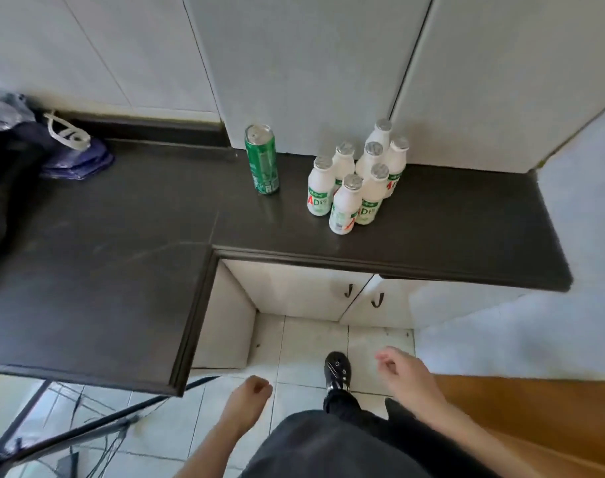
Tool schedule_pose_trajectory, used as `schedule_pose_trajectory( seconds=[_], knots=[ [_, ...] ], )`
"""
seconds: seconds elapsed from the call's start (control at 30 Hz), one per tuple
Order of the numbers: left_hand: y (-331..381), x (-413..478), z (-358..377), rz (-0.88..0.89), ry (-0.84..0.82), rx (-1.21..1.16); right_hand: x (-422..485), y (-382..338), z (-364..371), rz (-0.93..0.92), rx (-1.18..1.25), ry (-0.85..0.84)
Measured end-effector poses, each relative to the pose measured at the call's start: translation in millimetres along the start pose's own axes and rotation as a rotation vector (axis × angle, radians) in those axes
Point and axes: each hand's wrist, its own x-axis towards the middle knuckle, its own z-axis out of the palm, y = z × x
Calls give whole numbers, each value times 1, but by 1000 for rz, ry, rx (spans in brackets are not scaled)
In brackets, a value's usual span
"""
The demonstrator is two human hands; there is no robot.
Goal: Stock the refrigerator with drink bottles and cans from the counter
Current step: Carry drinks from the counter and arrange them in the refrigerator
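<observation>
A tall green can (pixel 262 160) stands upright on the dark counter (pixel 121 243), close to the back wall. To its right, several small white bottles (pixel 358 182) with silver foil caps and green-red labels stand bunched together. My left hand (pixel 251 395) hangs low over the floor, its fingers loosely curled and holding nothing. My right hand (pixel 403 372) is also low, in front of the counter's edge, fingers relaxed and holding nothing. Both hands are well below and short of the drinks. No refrigerator is in view.
A blue bag with white handles (pixel 75 153) lies at the counter's back left, beside dark bags (pixel 4 160). White cabinet doors (pixel 359 298) with hooks sit under the counter. My black shoe (pixel 337 370) is on the tiled floor. A wooden surface (pixel 535 408) is at right.
</observation>
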Motion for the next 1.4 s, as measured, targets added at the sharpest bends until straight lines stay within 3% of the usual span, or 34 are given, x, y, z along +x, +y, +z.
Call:
schedule_pose_trajectory(
  seconds=[0.27,0.47,0.57,0.7,0.93,1.1,1.4],
  knots=[
    [153,19,-77,259,302,-402,87,-115,-124,-443,224,443],
    [198,23,-142,381,496,-672,113,-174,-153,-683,80,819],
    [212,34,-168,431,578,-654,129,-194,-160,-688,-25,802],
    [231,54,-197,532,670,-567,143,-216,-164,-564,-170,775],
    [260,102,-243,695,585,-400,166,-240,-155,-323,-495,712],
    [268,127,-251,701,447,-441,174,-245,-150,-301,-478,764],
    [264,136,-255,690,410,-420,181,-248,-146,-296,-454,734]
  ],
)
